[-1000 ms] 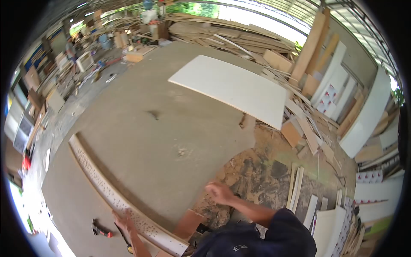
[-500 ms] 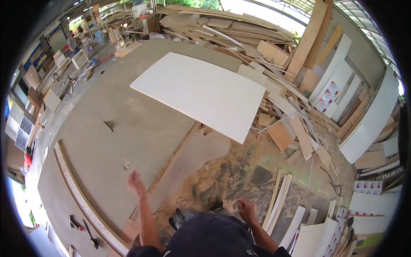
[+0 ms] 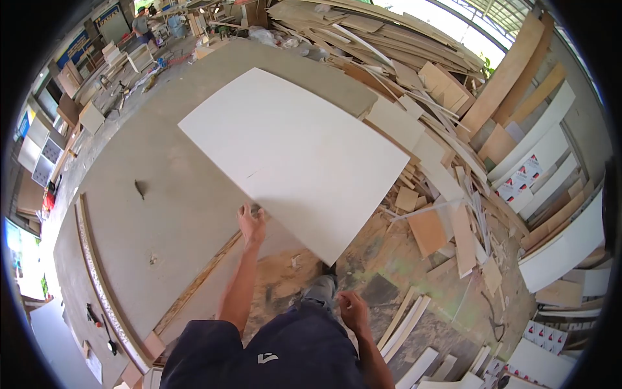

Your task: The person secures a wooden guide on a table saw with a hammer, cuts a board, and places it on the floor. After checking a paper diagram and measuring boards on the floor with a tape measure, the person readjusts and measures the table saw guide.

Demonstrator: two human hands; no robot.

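A large white board (image 3: 304, 149) lies on the grey work surface (image 3: 188, 201), its near corner jutting past the surface's edge over the floor. At the board's near left edge is my left hand (image 3: 251, 223), its fingers bent against or just beside that edge; whether they grip it is unclear. Lower down, to the right of my leg, my right hand (image 3: 351, 308) hangs with curled fingers, apart from the board, and nothing shows in it. A short dark mark shows on the white face.
A long narrow strip (image 3: 97, 285) lies along the surface's left side, near a black tape-like tool (image 3: 112, 347). Wood offcuts (image 3: 427, 230) cover the floor at right, with pale strips (image 3: 405, 327) nearer me. A person (image 3: 141, 27) stands far off at upper left.
My left hand has moved up and right to the board's edge. The view has shifted, and the board now appears closer and turned. My right hand stays low, away from the board.
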